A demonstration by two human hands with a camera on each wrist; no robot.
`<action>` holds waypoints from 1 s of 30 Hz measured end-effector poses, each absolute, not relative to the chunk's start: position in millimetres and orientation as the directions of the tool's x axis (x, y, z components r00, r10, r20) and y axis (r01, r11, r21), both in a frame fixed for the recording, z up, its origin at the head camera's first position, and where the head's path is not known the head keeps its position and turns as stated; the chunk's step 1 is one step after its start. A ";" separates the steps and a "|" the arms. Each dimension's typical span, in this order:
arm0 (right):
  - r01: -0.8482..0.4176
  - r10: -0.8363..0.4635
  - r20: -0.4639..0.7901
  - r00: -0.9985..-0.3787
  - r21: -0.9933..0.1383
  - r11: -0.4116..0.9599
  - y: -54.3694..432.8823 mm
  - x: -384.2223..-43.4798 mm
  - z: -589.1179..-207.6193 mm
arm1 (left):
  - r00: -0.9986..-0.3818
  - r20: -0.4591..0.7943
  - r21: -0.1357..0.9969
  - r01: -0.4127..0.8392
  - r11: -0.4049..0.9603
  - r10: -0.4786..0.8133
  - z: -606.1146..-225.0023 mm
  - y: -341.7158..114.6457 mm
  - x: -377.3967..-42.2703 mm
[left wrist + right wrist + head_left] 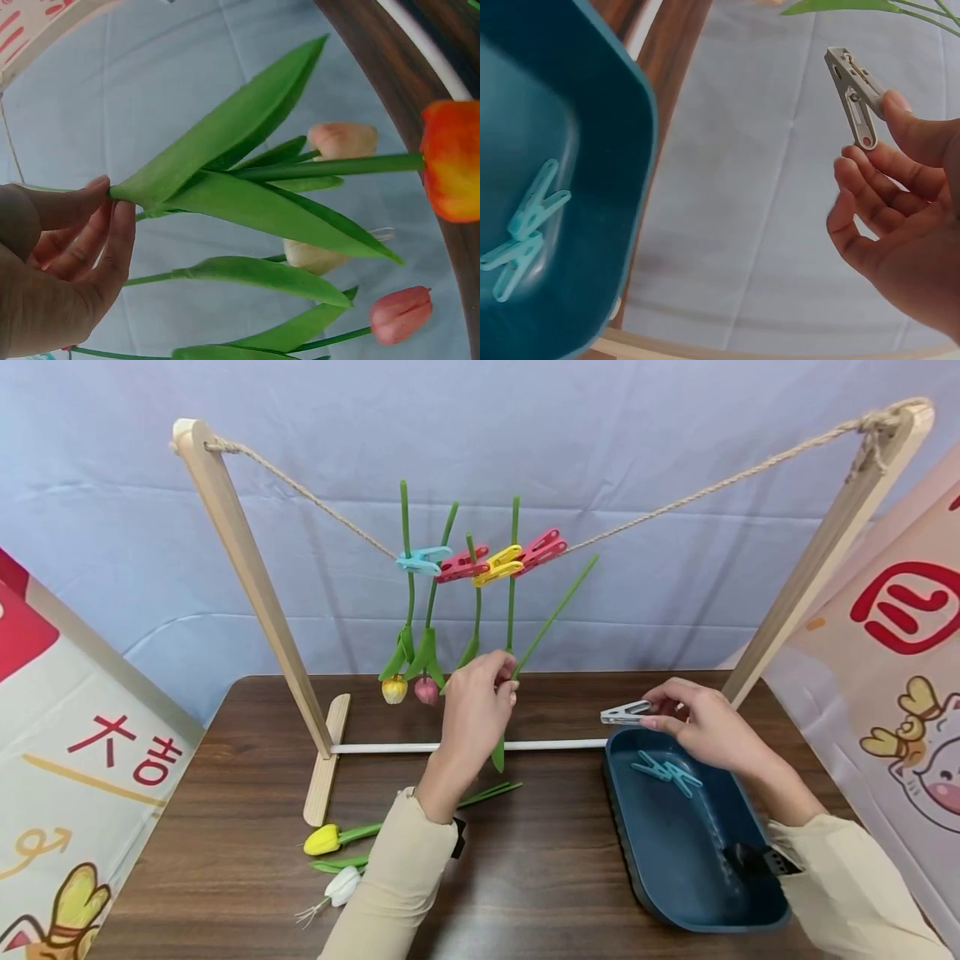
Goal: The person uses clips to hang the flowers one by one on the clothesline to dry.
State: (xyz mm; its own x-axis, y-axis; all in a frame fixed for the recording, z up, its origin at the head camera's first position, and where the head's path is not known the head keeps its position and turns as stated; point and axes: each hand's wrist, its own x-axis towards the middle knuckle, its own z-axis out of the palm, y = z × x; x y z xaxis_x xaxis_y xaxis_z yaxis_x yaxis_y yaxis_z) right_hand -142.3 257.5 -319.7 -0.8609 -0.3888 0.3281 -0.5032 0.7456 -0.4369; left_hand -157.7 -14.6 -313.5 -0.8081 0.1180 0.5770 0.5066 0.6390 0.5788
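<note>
My left hand pinches the green stem of an artificial tulip just above its leaves. In the left wrist view its orange-red bloom points away from the fingers; in the head view the hand hides the bloom. Between thumb and fingers, my right hand holds a pale grey clothespin above the far edge of a dark blue basin. Close behind the left hand, several tulips hang bloom down from a rope, gripped by light blue, red and yellow clothespins.
Two wooden posts carry the sagging rope, with a white bar low between them. Light blue clothespins lie in the basin. On the brown table, a yellow tulip and a white tulip lie near the left forearm.
</note>
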 end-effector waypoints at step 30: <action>-0.583 -0.350 0.633 -0.691 -0.201 0.787 194.6 -175.8 -173.7 | -0.815 0.577 0.624 0.485 0.612 0.057 -294.6 -2.4 -164.7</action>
State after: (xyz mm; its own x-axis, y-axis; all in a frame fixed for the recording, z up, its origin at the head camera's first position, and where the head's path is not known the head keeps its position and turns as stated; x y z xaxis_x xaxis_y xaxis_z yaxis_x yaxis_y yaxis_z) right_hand -175.8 194.6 -173.7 -0.6909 -0.3499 0.6326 -0.5828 0.7874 -0.2010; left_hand -164.7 -2.4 -294.6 -0.8146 0.0566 0.5773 0.4849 0.6125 0.6243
